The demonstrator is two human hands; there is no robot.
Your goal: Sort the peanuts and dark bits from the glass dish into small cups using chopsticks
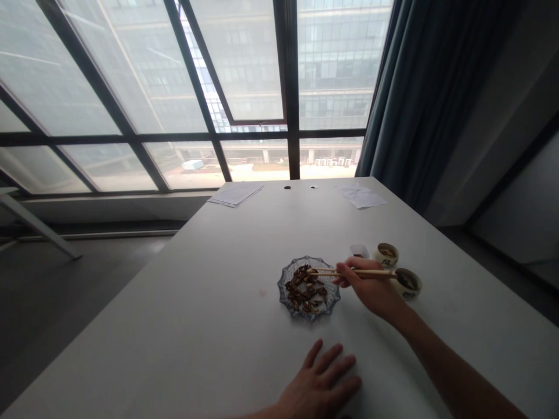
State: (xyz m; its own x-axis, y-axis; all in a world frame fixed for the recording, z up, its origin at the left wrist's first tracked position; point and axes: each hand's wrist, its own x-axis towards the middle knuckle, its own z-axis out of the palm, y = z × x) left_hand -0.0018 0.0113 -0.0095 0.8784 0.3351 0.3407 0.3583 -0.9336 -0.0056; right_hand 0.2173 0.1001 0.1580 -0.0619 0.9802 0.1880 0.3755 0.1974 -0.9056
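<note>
My right hand [369, 286] is closed round a pair of wooden chopsticks [349, 272]. Their tips reach over a small glass dish [289, 307] that holds several dark brown pieces of food [305, 288]. My left hand [321, 384] lies flat on the white table [196, 326] in front of the dish, fingers spread, holding nothing. Just right of my right hand stand two small round cups [386, 253] [408, 283] and a small white square cup [360, 251].
Sheets of paper lie at the table's far left [236, 194] and far right [362, 198]. Two small cable holes [287, 187] sit near the far edge. Beyond are big windows, and a dark curtain [428, 105] hangs on the right.
</note>
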